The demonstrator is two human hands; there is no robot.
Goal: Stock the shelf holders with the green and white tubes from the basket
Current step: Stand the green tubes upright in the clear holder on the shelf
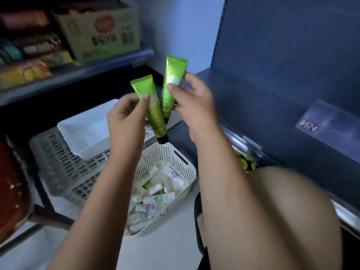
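Crouched with a bare knee (288, 211) closest at low right, both forearms reaching out over the basket (187, 172). Pinched one green tube (153, 114) in the left hand (124, 115), with thumb and fingers curled round its middle, black cap down. Gripped a second green tube (171, 82) in the right hand (192, 102) the same way, crimped end up. Held both just above the basket, lower ends nearly touching. Had many white tubes (158, 198) lying loose inside it. Risked, probably, a slip from such light pinches, straight back into the basket or onto the floor. Risked also knocking tube against tube on the way to the white holder (85, 129) behind, resting on a grey crate (58, 162).
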